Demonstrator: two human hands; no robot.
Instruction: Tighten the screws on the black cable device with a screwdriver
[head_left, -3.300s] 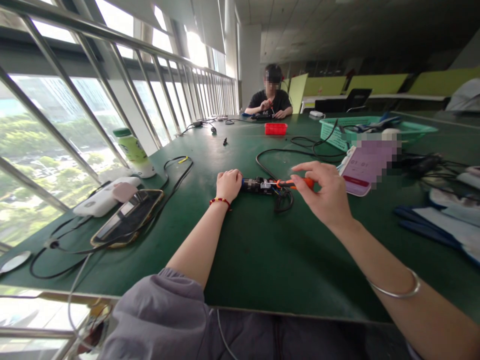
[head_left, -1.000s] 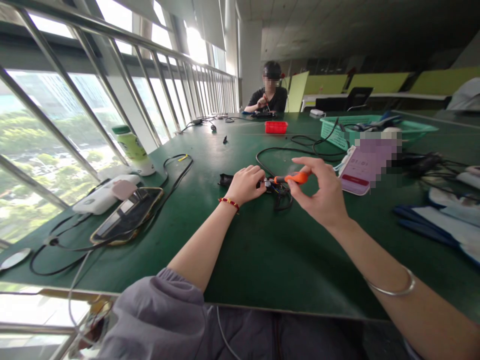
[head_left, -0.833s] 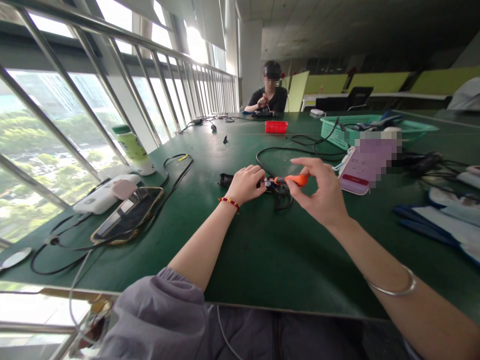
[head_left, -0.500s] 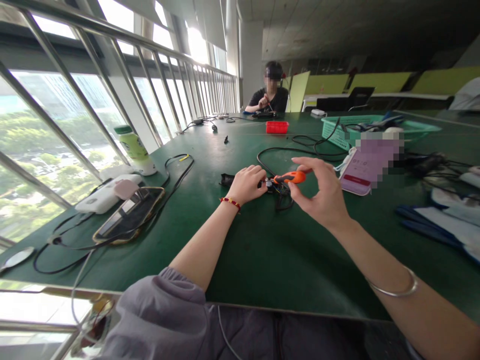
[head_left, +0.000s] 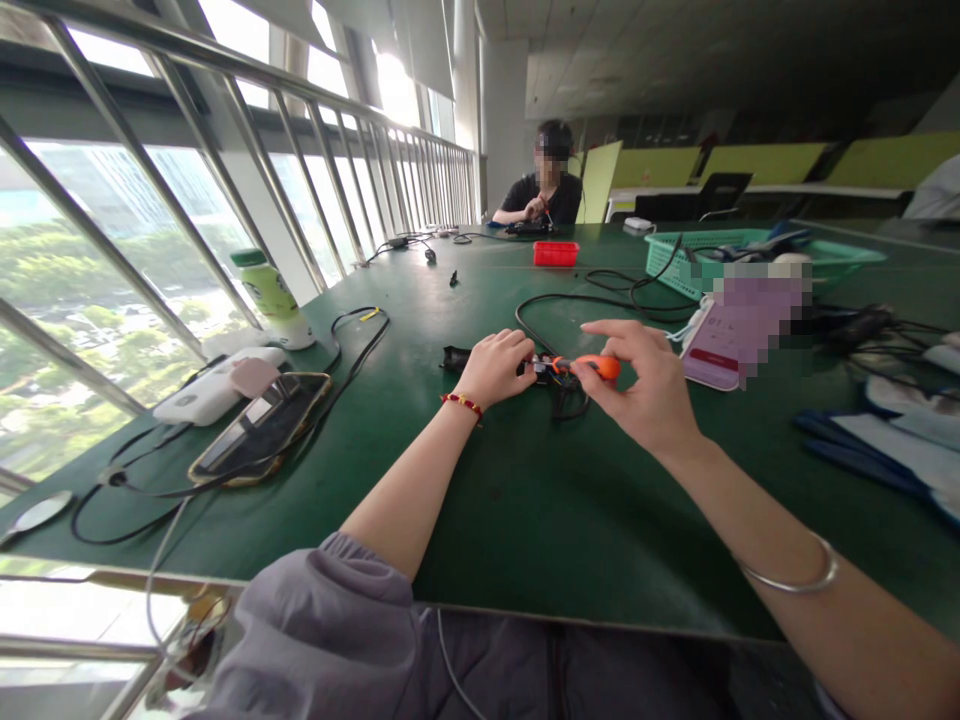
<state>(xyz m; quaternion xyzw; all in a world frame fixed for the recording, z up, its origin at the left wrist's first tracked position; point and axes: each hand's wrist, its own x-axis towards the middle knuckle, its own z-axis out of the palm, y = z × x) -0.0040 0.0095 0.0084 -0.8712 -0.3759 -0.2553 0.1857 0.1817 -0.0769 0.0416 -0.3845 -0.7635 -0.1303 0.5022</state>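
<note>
My right hand (head_left: 649,390) pinches the orange and dark handle of a screwdriver (head_left: 609,369) between thumb and fingers. The screwdriver lies nearly level, its shaft pointing left toward the fingertips of my left hand (head_left: 495,368). Those fingers are closed over a black corded device (head_left: 454,359) on the green table. One black end of the device sticks out left of the hand. Thin coloured wires and a small metallic part show at its right end. The screwdriver's tip is too small to make out, and my left hand covers the device's middle.
A red bin (head_left: 556,254) and green basket (head_left: 675,262) stand farther back. A phone (head_left: 712,350) is propped at right, near gloves (head_left: 877,440). At left are another phone (head_left: 262,430), a power bank (head_left: 199,395) and a bottle (head_left: 274,300). A person (head_left: 544,190) sits opposite.
My right thumb and fingers have shifted on the screwdriver handle, and the handle has turned and sits slightly farther right. My left hand stays in place on the device.
</note>
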